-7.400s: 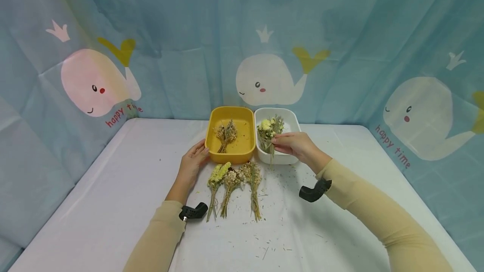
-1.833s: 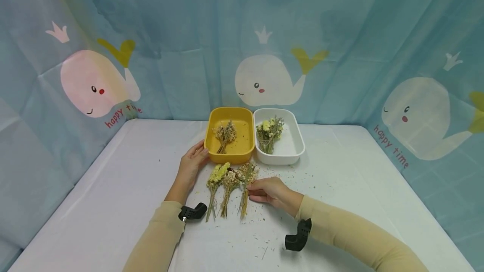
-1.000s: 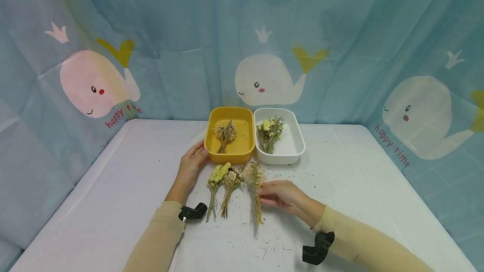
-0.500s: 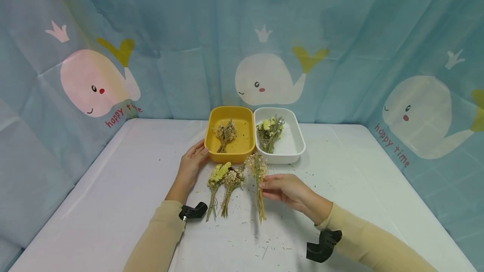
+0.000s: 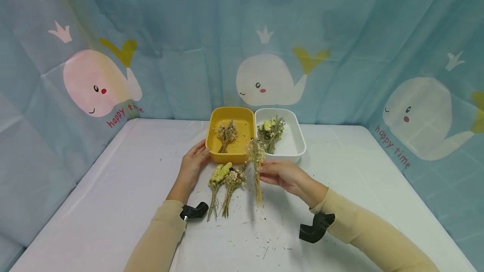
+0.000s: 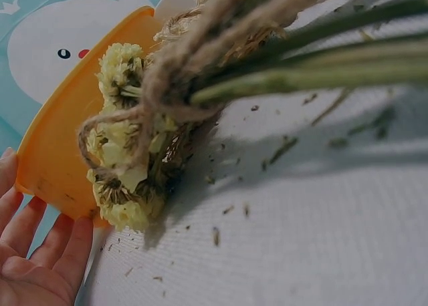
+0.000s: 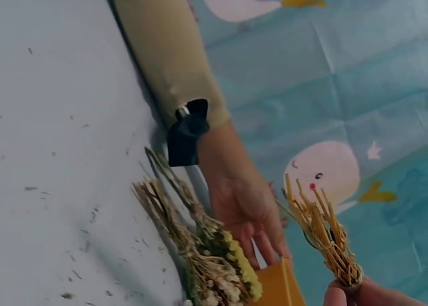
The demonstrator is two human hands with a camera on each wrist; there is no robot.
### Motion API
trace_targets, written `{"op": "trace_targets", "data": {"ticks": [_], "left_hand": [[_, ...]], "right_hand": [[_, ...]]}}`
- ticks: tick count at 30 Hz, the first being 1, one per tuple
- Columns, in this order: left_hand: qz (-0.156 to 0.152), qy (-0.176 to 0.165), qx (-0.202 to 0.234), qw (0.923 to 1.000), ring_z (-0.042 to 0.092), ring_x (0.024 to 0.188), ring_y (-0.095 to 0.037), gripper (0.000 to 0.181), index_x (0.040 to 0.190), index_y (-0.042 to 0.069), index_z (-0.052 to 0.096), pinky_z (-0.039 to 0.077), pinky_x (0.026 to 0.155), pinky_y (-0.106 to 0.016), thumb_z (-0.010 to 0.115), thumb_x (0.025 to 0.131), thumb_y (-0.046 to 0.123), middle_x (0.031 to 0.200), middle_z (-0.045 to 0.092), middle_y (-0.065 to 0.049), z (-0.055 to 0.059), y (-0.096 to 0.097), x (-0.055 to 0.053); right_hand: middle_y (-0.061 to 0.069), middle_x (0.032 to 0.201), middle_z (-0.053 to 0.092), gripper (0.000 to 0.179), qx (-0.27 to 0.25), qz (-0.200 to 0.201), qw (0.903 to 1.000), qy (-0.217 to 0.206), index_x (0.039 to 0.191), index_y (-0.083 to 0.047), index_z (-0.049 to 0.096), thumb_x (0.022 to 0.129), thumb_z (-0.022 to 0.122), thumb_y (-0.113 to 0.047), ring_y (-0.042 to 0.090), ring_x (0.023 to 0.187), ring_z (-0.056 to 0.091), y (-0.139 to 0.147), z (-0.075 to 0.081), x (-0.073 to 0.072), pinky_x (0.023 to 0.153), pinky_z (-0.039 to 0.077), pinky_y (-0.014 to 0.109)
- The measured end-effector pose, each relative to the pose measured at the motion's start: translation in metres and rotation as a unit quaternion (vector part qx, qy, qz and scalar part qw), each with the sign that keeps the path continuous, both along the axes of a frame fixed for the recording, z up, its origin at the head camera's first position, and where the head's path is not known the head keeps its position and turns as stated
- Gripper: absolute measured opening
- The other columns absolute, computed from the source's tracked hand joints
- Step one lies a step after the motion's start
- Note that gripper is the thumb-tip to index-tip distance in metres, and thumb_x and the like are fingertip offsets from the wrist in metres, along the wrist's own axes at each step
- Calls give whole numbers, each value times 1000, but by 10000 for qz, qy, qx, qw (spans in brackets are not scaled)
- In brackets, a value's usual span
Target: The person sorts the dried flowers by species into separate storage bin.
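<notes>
My right hand point(image 5: 285, 175) pinches a dried flower bouquet point(image 5: 256, 154) by its tied stems, heads up, in front of the two trays. In the right wrist view the bouquet's cut stem ends point(image 7: 324, 232) stick up from the fingertips. My left hand point(image 5: 192, 167) rests against the left side of the yellow tray point(image 5: 247, 137), its fingers extended along the wall in the left wrist view. That tray holds a brownish bouquet point(image 5: 227, 132). The white tray point(image 5: 293, 142) beside it holds yellow-and-green flowers point(image 5: 270, 131). A yellow bouquet point(image 5: 217, 179) and a cream bouquet point(image 5: 232, 181) lie before the yellow tray.
Bits of stem and dried leaf point(image 5: 264, 252) are scattered over the white table point(image 5: 124, 196). A blue curtain point(image 5: 181, 79) printed with whales hangs close behind the trays and along both sides. A twine bow point(image 6: 157, 105) ties the yellow bouquet.
My right hand let go of flowers in the white tray, took the rightmost bouquet off the table and lifted it toward the trays. The left hand has stayed at the yellow tray.
</notes>
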State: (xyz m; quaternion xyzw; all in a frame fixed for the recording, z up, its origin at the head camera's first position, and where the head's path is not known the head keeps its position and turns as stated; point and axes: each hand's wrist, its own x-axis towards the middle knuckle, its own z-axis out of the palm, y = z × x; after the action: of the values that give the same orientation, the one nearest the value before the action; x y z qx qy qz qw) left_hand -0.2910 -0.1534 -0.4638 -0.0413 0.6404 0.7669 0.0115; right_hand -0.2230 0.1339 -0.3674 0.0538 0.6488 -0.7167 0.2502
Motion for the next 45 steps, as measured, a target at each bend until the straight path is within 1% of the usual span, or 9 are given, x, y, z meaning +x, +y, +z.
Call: {"op": "trace_targets", "data": {"ticks": [6,9,16,23,28,34,38,43,45], "left_hand": [[44,-27,-20,10000,46,142,-22,55,152,15,42,44,114,-36,60,101,18,158,41,-7,-1,0,0],[46,-56,-35,10000,46,142,-21,54,152,16,43,45,113,-36,60,101,17,158,42,-7,-1,0,0],[-28,23,3,10000,45,143,-23,54,153,13,40,44,114,-37,58,102,16,159,39,-10,-1,0,1],[-37,60,-5,10000,45,143,-23,54,152,14,42,43,115,-38,59,101,17,158,40,-9,-2,0,0],[-36,88,-44,9999,45,142,-23,54,153,14,41,44,115,-41,59,101,17,158,41,-10,-1,0,2],[-23,82,-18,10000,46,142,-23,55,153,13,41,44,114,-40,60,101,17,158,41,-9,-2,1,2],[-30,106,-13,9999,47,141,-24,55,153,13,41,44,114,-40,60,101,17,158,41,-10,-2,0,3],[-7,140,-26,9999,46,142,-24,56,153,13,41,44,115,-39,60,100,17,158,41,-10,-1,0,3],[6,139,-17,9999,46,142,-24,55,152,13,42,44,114,-38,61,100,17,158,41,-11,-1,1,3]], "right_hand": [[2,88,71,46,-70,-194,9998,9,138,10,49,95,62,1,8,73,73,-9,12,-17,75,62,19],[2,90,71,51,-97,-263,9996,-19,142,10,45,95,62,2,9,73,73,-14,17,-25,75,62,19],[3,86,73,46,-146,-344,9993,-75,139,6,52,94,63,1,10,71,73,-32,27,-45,71,62,19],[6,90,74,44,-153,-497,9986,-19,136,6,56,93,64,3,10,69,73,-53,38,-68,70,62,20],[5,87,73,41,-178,-554,9983,3,132,5,59,92,65,4,10,68,72,-65,41,-86,68,62,19],[4,85,71,36,-252,-642,9976,-21,127,2,63,91,67,4,11,73,71,-75,39,-103,72,62,20],[4,83,71,36,-286,-702,9971,-23,126,4,62,91,67,4,11,71,71,-81,35,-115,78,62,21],[4,83,71,32,-295,-794,9964,-71,123,3,65,91,68,2,11,70,71,-86,30,-129,74,62,20],[4,82,71,27,-289,-852,9959,-131,118,2,67,90,69,2,11,69,71,-88,26,-135,77,62,22]]}}
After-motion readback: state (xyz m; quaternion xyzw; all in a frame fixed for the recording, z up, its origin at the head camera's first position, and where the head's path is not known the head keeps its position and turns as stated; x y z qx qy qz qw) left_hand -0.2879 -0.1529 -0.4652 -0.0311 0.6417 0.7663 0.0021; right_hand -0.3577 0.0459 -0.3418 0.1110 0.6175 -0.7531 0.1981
